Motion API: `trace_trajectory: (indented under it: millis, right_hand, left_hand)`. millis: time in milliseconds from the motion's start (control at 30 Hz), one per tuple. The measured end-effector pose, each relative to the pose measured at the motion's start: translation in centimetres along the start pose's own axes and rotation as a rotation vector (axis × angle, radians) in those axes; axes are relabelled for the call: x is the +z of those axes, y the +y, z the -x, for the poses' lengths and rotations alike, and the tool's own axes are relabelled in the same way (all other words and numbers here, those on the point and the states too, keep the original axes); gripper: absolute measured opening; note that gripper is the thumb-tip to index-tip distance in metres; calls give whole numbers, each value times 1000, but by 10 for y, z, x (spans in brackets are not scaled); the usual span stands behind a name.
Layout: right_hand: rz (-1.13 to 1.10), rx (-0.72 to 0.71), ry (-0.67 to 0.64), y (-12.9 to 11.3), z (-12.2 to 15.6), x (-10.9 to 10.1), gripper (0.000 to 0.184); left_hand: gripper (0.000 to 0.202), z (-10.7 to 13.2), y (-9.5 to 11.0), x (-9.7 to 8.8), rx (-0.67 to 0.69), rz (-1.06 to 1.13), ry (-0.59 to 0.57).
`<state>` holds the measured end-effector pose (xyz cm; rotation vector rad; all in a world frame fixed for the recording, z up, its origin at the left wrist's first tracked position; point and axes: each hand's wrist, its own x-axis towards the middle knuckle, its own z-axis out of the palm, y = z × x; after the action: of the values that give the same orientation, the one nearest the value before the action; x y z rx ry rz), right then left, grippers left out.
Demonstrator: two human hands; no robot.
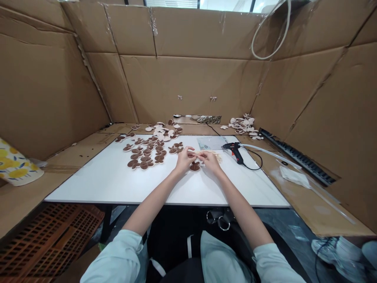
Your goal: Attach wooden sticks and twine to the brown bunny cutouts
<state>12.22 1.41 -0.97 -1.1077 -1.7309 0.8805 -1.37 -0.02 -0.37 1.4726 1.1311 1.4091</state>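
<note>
left hand (185,159) and right hand (209,160) meet, fingertips drawn together; what they pinch is too small to tell. pale sticks (217,155) show beside the right hand, a brown cutout (194,167) near both on the white board (118,184). the glue gun (235,151) aims its nozzle handward: careless reaching risks burns; a snagged cord (253,169) could drag it. print on the clear sheet (216,142) is illegible.

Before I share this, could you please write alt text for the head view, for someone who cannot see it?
A person's left hand and right hand work close together beside thin pale sticks over a white board. Brown cutouts lie mostly to the left, a glue gun to the right, inside cardboard walls.
</note>
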Motion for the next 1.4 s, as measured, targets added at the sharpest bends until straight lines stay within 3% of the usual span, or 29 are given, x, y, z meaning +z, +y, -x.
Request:
trace_trajectory:
  millis: [200,333,867,1033,1133,1267,1400]
  right_hand:
    - [-181,21,82,0,-2,-2,16]
    - [-200,12,133,-3,-1,-1,18]
    - [-15,-129,174,-3,3,0,23]
    - [45,-164,210,-1,3,2,20]
    - [44,-114,214,-1,2,2,19]
    - [31,-28,163,-3,2,-1,25]
    - [41,-61,120,-5,2,-3,25]
  left_hand:
    - [11,0,3,-1,14,-52,58]
    - [14,2,5,0,-34,-46,70]
    - [17,0,-1,6,-102,251,-10]
    - [18,1,0,6,-77,222,-11]
    - [17,2,3,5,-75,177,-24]
    - [20,3,3,4,-44,65,-56]
    - [23,1,1,1,-4,-28,-94]
